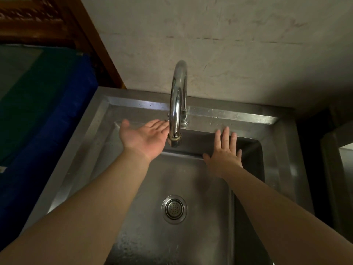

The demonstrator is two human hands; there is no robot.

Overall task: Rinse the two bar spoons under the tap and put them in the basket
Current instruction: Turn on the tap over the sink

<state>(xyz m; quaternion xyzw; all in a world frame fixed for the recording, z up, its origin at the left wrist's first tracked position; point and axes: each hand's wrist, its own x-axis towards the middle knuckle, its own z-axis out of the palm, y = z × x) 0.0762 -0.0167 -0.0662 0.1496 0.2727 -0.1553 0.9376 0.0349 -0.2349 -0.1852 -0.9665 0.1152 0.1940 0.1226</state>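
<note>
Steel sink (pixel 248 116) under a dim wall, tap (pixel 178 104) dry; left hand (pixel 142 135) palm-up, fingers spread, empty, right hand (pixel 224 153) flat, empty, probably reaching for the tap; spoons and basket out of view.

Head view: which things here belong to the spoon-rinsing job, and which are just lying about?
Job: tap, sink, drain, left hand, right hand, both open and empty. No spoons or basket visible.
Lying about: blue bin, wooden frame.
</note>
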